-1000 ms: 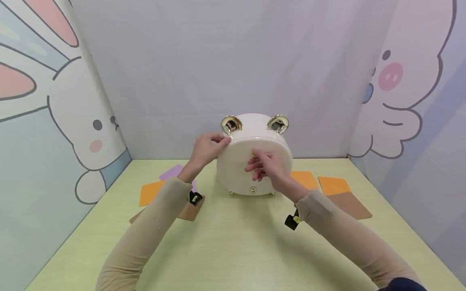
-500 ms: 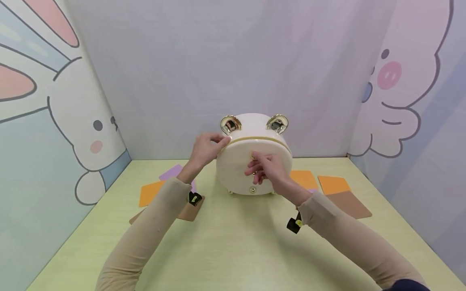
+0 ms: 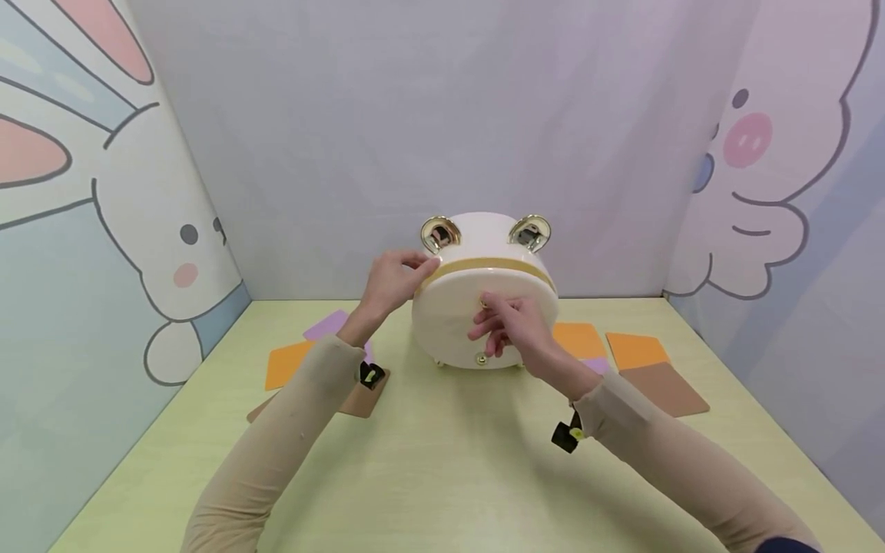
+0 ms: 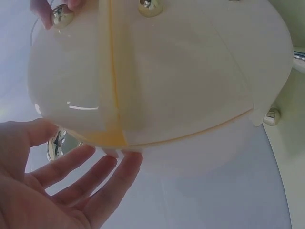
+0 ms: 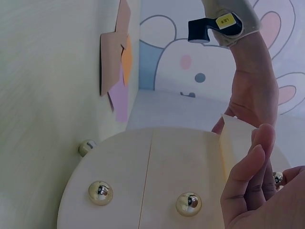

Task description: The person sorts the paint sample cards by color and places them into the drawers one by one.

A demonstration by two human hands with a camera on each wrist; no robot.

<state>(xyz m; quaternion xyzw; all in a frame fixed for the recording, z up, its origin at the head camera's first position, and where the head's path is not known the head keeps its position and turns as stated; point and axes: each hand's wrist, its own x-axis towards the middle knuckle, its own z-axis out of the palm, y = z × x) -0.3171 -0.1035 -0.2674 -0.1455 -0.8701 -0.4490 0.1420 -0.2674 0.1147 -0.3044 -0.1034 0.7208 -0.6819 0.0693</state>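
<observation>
Cream round box [image 3: 484, 311] upright, face forward; left hand [image 3: 390, 280] flat, right hand [image 3: 512, 326] seemingly pinching knob [image 3: 483, 303].

A round cream box [image 3: 456, 322] with two gold ear-shaped rings on top stands at the far middle of the pale green table [image 3: 442, 468]. The left hand [image 3: 391, 281] rests its fingers on the box's upper left edge. The right hand [image 3: 510, 326] pinches a small gold knob [image 3: 483, 302] on the box's front. Orange, purple and brown mats [image 3: 636, 352] lie on either side.
</observation>
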